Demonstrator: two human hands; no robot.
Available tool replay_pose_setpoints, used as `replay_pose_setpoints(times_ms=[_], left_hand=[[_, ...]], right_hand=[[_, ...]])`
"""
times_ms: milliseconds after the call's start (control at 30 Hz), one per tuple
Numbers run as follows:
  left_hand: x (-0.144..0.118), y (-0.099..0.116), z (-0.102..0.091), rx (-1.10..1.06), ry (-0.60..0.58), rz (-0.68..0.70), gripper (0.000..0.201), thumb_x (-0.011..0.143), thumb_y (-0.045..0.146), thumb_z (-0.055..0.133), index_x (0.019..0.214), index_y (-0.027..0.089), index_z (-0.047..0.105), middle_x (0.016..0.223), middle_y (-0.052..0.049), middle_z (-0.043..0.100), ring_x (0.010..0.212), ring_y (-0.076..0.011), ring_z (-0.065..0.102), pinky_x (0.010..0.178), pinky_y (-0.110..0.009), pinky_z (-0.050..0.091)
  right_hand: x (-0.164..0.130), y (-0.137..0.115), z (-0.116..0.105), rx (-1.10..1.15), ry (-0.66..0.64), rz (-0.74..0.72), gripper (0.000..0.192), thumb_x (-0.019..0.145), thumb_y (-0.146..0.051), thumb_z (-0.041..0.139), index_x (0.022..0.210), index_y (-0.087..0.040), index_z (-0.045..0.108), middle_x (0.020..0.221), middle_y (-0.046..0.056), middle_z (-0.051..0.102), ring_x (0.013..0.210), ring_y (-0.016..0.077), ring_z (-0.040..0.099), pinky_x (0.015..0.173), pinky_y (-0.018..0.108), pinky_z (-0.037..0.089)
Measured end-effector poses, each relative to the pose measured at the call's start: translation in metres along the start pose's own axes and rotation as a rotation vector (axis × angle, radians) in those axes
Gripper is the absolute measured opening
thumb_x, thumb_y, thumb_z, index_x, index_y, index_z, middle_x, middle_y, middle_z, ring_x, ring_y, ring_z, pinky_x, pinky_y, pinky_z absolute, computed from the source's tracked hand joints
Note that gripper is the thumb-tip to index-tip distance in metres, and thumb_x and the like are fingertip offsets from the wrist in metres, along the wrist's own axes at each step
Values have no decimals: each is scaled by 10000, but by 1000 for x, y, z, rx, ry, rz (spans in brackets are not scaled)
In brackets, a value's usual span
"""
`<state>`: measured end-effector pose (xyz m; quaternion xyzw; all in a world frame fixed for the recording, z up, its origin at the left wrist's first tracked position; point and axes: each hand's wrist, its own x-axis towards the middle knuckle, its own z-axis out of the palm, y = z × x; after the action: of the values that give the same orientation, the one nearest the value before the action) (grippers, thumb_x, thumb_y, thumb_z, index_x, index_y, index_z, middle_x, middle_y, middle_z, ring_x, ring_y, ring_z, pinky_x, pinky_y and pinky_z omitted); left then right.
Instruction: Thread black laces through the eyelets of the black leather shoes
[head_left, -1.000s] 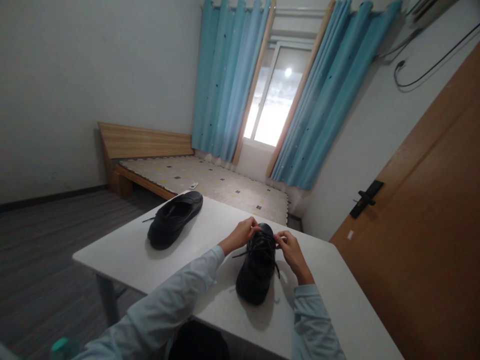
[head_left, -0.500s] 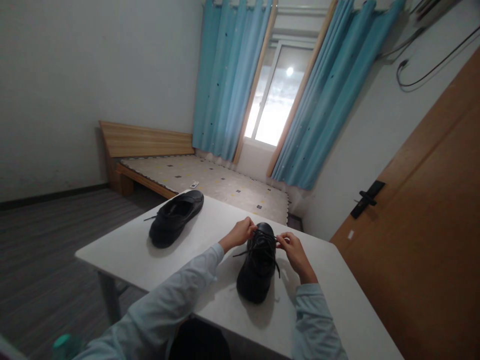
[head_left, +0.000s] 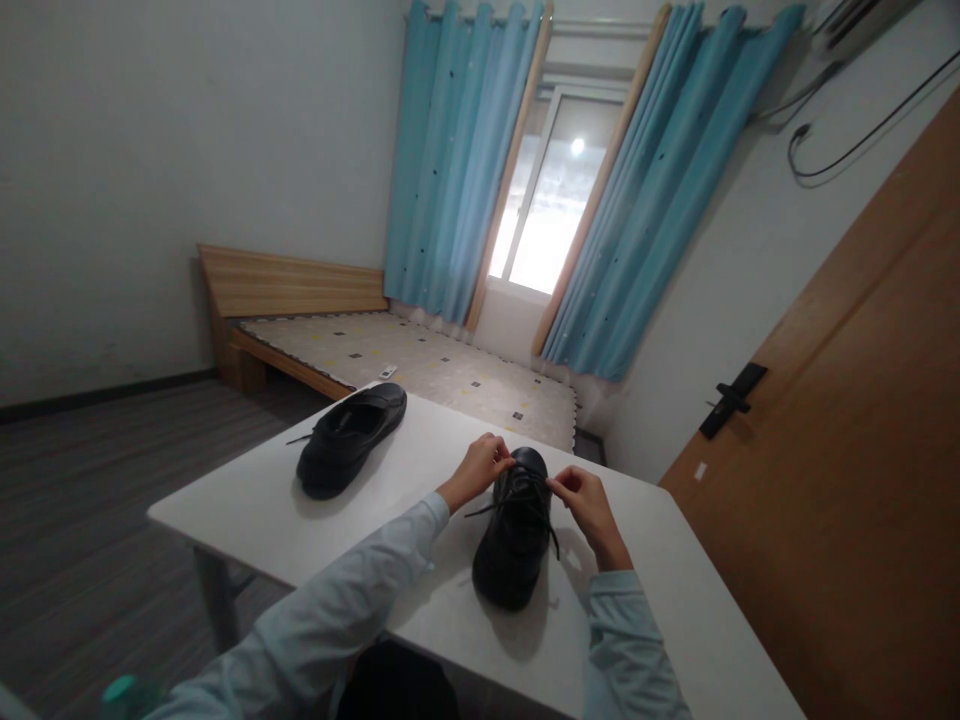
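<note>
Fingers [head_left: 502, 462] pinching laces [head_left: 520, 495], shoe [head_left: 510, 565] near table's [head_left: 675, 600] far edge, room rightward

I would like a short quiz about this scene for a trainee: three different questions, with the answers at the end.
1. True or false: the left hand and the right hand are at the same black shoe.
2. On the white table, where is the other shoe?
A. left of the left hand
B. right of the right hand
C. between both hands
3. Fill in: the curtains are ____ in colour.

Key: 1. True; 2. A; 3. blue.
</note>
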<state>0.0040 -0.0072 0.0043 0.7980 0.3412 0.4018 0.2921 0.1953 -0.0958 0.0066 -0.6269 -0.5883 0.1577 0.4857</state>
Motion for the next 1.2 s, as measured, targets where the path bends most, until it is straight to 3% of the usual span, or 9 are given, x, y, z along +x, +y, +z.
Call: replay_pose_setpoints(times_ms=[133, 267, 433, 533, 700, 933, 1067, 1200], left_hand=[[0, 0, 0, -64, -10, 104, 75, 749, 144, 598, 819, 164, 580, 838, -22, 561, 697, -120, 552, 657, -230, 443], [-1, 2, -3, 9, -53, 236, 121, 764, 100, 539, 794, 181, 624, 822, -16, 577, 690, -111, 547, 678, -218, 428], [-3, 11, -11, 71, -112, 316, 147, 750, 89, 514, 788, 167, 632, 752, -3, 593, 669, -104, 548, 656, -197, 417], [-4, 17, -15, 148, -115, 315, 115, 802, 221, 537, 768, 166, 631, 732, 1, 611, 663, -106, 555, 666, -205, 416], [-3, 16, -14, 231, -99, 287, 256, 778, 447, 596, 820, 200, 647, 764, 4, 620, 678, -120, 569, 650, -217, 406], [-1, 9, -8, 140, -114, 298, 174, 803, 359, 594, 829, 190, 625, 835, -7, 594, 757, -130, 568, 709, -225, 422], [-1, 10, -9, 210, -62, 340, 174, 802, 350, 593, 814, 177, 615, 880, -38, 589, 868, -176, 538, 785, -274, 413], [-1, 12, -10, 173, -76, 302, 139, 801, 300, 593, 786, 162, 589, 815, -31, 590, 789, -157, 536, 724, -256, 414]], right_hand=[[-1, -5, 1, -15, 17, -54, 259, 651, -418, 683, 704, -182, 592, 553, -2, 573, 525, 152, 513, 509, 265, 398], [-4, -19, 1, -113, -49, -136, 117, 723, -299, 586, 738, -192, 631, 580, 3, 582, 564, 160, 537, 551, 270, 413], [-9, -33, 1, -231, -33, -186, 154, 734, -215, 504, 741, -180, 654, 688, 32, 640, 605, 158, 564, 578, 270, 434], [-10, -35, 1, -266, -37, -181, 165, 761, -240, 502, 754, -168, 650, 728, 44, 661, 641, 165, 587, 589, 269, 439], [-8, -32, 2, -306, -50, -202, 179, 786, -321, 544, 719, -175, 624, 695, 40, 644, 627, 169, 582, 575, 269, 427], [-8, -31, 4, -295, -61, -212, 156, 802, -293, 522, 700, -183, 561, 700, 24, 592, 638, 160, 558, 573, 261, 421], [-8, -29, 4, -276, -40, -224, 155, 792, -291, 519, 688, -179, 543, 755, 32, 560, 637, 147, 542, 581, 257, 429], [-8, -29, 2, -290, 20, -227, 156, 754, -299, 547, 652, -181, 536, 723, 21, 550, 593, 138, 518, 572, 257, 416]])
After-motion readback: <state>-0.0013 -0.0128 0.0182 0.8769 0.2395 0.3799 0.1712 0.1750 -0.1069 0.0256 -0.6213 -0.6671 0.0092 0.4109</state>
